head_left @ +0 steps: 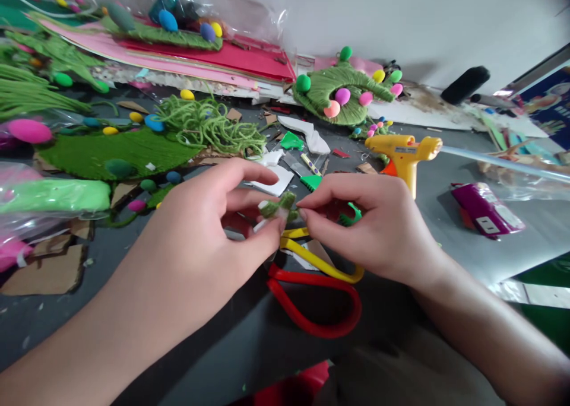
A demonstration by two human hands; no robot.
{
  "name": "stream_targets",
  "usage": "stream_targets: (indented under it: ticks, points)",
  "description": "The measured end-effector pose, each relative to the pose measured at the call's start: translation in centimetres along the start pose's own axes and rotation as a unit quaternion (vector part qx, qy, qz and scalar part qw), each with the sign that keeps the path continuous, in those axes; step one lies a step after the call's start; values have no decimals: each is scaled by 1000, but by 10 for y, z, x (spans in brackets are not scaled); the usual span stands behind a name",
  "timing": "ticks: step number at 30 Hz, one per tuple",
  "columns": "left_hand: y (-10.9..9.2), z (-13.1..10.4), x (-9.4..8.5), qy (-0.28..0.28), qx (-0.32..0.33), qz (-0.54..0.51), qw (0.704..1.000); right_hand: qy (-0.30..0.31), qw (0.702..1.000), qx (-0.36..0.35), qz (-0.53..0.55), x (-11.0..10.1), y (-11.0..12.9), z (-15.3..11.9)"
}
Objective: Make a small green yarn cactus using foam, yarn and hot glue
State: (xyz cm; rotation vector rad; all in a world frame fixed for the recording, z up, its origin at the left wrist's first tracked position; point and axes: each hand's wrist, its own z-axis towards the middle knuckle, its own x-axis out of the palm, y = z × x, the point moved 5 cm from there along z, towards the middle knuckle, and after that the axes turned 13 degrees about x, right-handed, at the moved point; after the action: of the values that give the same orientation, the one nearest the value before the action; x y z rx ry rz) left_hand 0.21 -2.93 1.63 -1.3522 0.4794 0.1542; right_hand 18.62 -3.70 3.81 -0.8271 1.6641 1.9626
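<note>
Surface: dark grey, crowded along its far edge and left side; its right edge slants through the lower right of the view.
Red sheet: flat near the far edge, left of the middle, beside a pink sheet.
Green leaf shape: lying toward the left side of the surface, with coloured egg shapes about it, one a bright pink egg.
Yarn-wrapped green form: near the middle of the far edge, curved, dotted with green, pink, peach and yellow eggs.
Green yarn tangle: loose strands heaped between the leaf shape and the yarn-wrapped form.
Left hand: over the middle of the surface, its grip closed on the small green piece between thumb and fingers.
Right hand: facing the left, thumb and forefinger tips drawn together at the right end of that piece; whether this grip pinches it, I cannot tell.
Glue gun: yellow, beyond the right hand, handle toward the near edge, a clear stick running from its back toward the right edge.
Loops: a red loop nearer the near edge, a yellow loop just beyond it, both below the hands.
Purple packet: shiny, toward the right edge, well apart from the hands.
Small green piece: fuzzy, with a whitish end, held between the two hands above the surface's middle.
</note>
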Motion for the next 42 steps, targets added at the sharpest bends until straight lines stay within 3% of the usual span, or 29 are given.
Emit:
stream_targets:
  ticks: [6,16,24,30,34,39,42]
  points:
    - [0,1,4,37,-20,-31,999,0,1000,-20,-5,0,1,1]
    - [5,2,6,35,-24,-5,999,55,993,-67,-73,1,6,1]
    - [2,3,5,6,-23,-30,999,8,997,-56,-54,-1,9,-1]
    - [0,6,4,11,-67,-107,992,-38,986,-129,-96,-3,15,-5]
    - [3,6,3,1,-36,-147,988,-50,968,-209,-127,-6,16,-8]
    - [7,5,-2,-30,-13,-135,990,-19,960,-260,-104,-13,16,-14]
    - [8,6,-6,-38,-14,-123,992,37,964,-256,-65,-19,21,-20]
